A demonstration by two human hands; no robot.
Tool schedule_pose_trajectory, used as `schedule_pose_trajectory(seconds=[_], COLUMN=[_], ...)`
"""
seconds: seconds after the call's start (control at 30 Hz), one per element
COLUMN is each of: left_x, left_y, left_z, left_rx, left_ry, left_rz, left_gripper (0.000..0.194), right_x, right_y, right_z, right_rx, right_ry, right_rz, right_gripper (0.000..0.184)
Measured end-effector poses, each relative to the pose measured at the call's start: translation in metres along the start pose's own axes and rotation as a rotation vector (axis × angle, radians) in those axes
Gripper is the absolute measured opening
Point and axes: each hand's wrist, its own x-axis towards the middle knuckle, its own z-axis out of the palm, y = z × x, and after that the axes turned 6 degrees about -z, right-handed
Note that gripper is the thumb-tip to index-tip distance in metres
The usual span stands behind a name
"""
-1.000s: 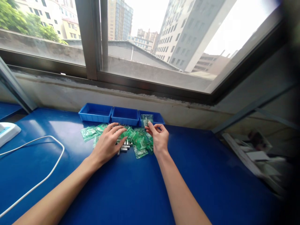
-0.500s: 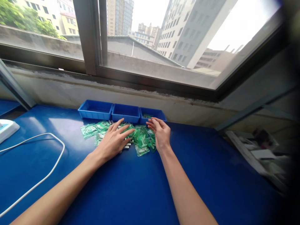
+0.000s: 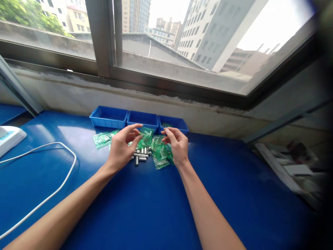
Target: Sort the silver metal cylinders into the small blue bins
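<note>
My left hand (image 3: 123,146) pinches a small green zip bag (image 3: 147,135) between thumb and fingers, raised over the pile. Pale pieces show through its plastic. My right hand (image 3: 178,144) hovers to the right with thumb and fingertips drawn together, and nothing shows between them. Below and between the hands lie loose metal pieces (image 3: 142,154), short and silvery. More green bags (image 3: 160,156) are heaped beside my right hand, and others (image 3: 104,139) lie left of my left hand. Part of the pile is hidden by the hands.
Three blue bins stand in a row against the wall: a left bin (image 3: 109,119), a middle bin (image 3: 143,119) and a right bin (image 3: 179,124) with a small packet inside. A white cable (image 3: 74,163) curves over the blue table (image 3: 145,208) from a white power strip (image 3: 11,137).
The bag that my right hand held is out of its fingers, and a packet shows in the right bin. My left hand has taken up a green bag from the pile.
</note>
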Motion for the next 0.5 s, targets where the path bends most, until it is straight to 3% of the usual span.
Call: schedule_pose_trajectory(seconds=[0.07,0.23,0.5], left_x=[0.002,0.005,0.002], left_y=[0.001,-0.006,-0.007], left_z=[-0.001,-0.005,-0.002], left_rx=[-0.146,-0.215,-0.182], left_ry=[0.005,0.021,0.013], left_rz=[-0.133,-0.311,-0.260], left_gripper=[0.044,0.038,0.038], right_x=[-0.003,-0.009,-0.012], right_y=[-0.005,-0.011,-0.014], right_z=[0.004,0.011,0.013], right_rx=[-0.005,0.077,0.048], right_ry=[-0.081,-0.261,-0.339], right_rz=[-0.007,0.142,0.147], right_gripper=[0.030,0.043,0.037])
